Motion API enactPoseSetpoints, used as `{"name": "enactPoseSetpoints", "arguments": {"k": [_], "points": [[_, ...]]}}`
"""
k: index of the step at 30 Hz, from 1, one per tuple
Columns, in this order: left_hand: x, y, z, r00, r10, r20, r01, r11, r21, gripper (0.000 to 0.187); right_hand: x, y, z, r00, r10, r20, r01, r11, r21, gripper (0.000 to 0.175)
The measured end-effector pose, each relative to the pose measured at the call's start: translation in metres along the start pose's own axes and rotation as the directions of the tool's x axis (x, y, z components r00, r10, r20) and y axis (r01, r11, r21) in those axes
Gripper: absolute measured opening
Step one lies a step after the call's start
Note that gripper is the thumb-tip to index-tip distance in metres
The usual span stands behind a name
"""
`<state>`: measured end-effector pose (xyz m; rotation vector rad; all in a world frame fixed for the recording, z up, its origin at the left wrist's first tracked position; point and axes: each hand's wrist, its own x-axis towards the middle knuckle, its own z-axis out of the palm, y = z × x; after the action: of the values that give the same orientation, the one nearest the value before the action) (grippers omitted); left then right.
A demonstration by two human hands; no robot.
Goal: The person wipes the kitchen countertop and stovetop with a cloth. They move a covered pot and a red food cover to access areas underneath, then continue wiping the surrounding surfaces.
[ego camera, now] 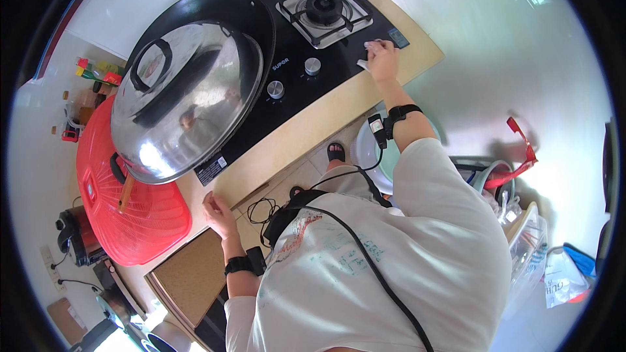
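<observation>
My right hand [384, 60] presses a folded white wipe [363, 64], cloth or paper, onto the right front part of the black glass gas hob [254, 120]. Most of the wipe is hidden under the fingers. Near it are the bare right burner [324, 9] with its pan support and two silver control knobs [312, 66]. My left hand [219, 216] is at the counter's front edge, fingers loosely bent, with nothing visible in it. A large black wok [247, 17] stands on the left side of the hob, with a domed steel lid [210, 93] tilted over it.
A red mesh food cover [146, 225] sits left of the hob, by an electric cooker [80, 234] and several bottles [100, 71]. Below the counter stands a pale basin [364, 151]. A black cable [371, 259] runs across my body. Walls close in behind and right.
</observation>
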<state>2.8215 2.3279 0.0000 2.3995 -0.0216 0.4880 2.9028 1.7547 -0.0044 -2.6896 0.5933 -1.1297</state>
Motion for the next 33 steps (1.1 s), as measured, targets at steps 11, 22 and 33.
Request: {"name": "enactPoseSetpoints", "arguments": {"k": [11,22,33], "points": [[0.014,0.06,0.069,0.951,0.296,0.092,-0.31,0.924,0.226,0.011,0.004,-0.023,-0.012,0.966,-0.171,0.191,0.147,0.98,0.134,0.021],[0.013,0.062,0.068,0.942,0.316,0.117,-0.336,0.899,0.281,0.012,0.073,0.061,0.01,0.994,-0.063,0.093,0.032,0.951,0.308,0.013],[0.014,0.06,0.069,0.936,0.334,0.11,-0.351,0.884,0.309,0.012,0.067,0.102,-0.032,0.75,0.572,0.331,-0.657,0.7,0.279,0.023]]}}
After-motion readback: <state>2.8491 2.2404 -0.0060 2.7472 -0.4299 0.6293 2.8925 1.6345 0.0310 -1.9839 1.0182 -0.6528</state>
